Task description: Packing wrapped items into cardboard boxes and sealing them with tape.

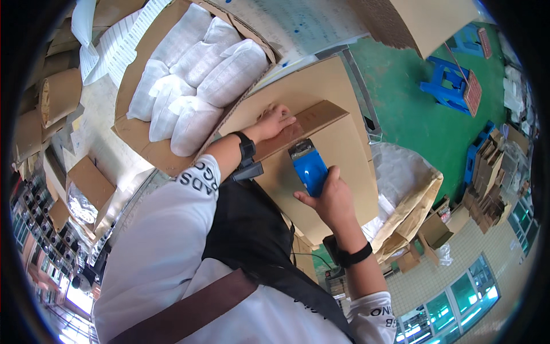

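Observation:
My right hand is closed around a blue tape dispenser, tilted over the large upper face of a closed cardboard box. The dispenser's dark head lies close to the box's long narrow side. Along that side, clear brown-looking tape shows a shine near my left hand. The left fingers rest partly bent on the box near its edge, with nothing visibly gripped. How far the tape strip runs under the left hand is hidden.
An open carton holding several white-wrapped bundles stands beside my left arm. On the right are a large bag with a tan rim and blue stools on the green floor. Flattened cardboard is stacked farther right.

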Motion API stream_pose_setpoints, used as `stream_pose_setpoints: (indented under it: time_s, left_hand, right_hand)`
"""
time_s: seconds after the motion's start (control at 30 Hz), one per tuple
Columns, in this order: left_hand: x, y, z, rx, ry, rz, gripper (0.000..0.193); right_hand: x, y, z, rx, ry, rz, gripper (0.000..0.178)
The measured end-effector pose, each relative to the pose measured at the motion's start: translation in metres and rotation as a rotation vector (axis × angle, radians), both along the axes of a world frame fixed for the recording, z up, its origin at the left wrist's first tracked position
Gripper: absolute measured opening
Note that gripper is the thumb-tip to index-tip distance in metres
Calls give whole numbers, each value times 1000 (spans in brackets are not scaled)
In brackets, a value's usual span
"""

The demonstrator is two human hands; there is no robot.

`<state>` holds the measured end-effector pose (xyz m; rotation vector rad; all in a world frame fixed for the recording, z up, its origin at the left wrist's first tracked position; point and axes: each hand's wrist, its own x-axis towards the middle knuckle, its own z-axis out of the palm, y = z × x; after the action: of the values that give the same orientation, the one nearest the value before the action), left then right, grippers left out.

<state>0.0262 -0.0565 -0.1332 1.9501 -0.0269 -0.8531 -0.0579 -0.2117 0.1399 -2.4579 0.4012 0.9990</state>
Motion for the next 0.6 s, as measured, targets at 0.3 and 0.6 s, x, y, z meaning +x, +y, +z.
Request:
stream_pose_setpoints:
  time_s: [0.3,0.6]
  left_hand:
    - [7,12,11,163,-99,137,27]
    - [-31,120,5,199,110,226,39]
  right_hand:
    - [5,3,0,-7,-12,-20,79]
    - [0,-1,1,-35,-4,-25,76]
